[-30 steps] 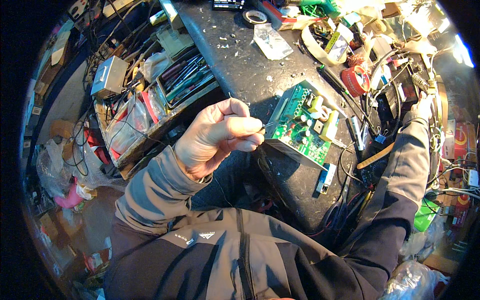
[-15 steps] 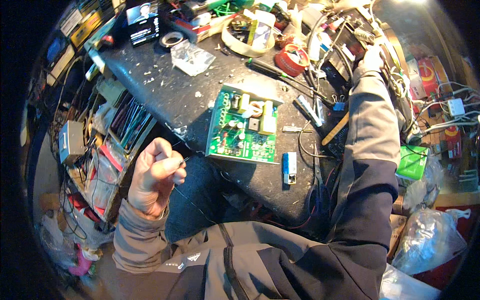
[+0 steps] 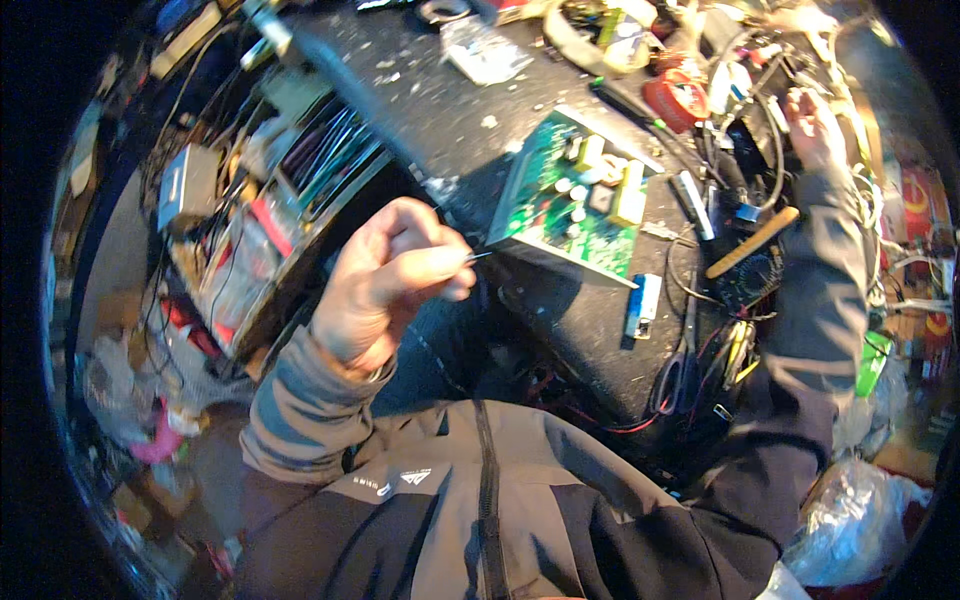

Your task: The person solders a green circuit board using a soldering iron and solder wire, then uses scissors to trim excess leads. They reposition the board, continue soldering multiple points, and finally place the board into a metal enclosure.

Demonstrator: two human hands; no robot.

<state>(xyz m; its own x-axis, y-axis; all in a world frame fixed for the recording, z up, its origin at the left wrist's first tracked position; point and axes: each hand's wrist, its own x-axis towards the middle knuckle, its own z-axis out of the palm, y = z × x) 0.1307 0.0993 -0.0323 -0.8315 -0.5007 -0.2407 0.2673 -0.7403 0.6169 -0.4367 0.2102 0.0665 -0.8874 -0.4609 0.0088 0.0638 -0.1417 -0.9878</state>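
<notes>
My left hand (image 3: 385,280) is closed in a pinch just left of the circuit board. A thin wire (image 3: 481,256) pokes out between thumb and forefinger, and a fine strand hangs below the hand. The green circuit board (image 3: 570,205) sits in an open metal frame at the table's left edge, crowded with coils, capacitors and yellow blocks. At the far right, my right hand (image 3: 816,130) is over a heap of cables and tools. Its fingers are smeared by motion, so I cannot make out whether they hold anything.
On the dark table (image 3: 440,110) lie a small blue-and-white box (image 3: 643,306), scissors (image 3: 676,375), a wooden handle (image 3: 752,243) and a red tape roll (image 3: 677,100). A cluttered open drawer (image 3: 330,195) stands at left, beside a grey box (image 3: 188,187).
The whole view has shifted, so the table appears farther right and higher. My right hand has drawn back slightly toward me from the heap. My left hand still pinches the wire.
</notes>
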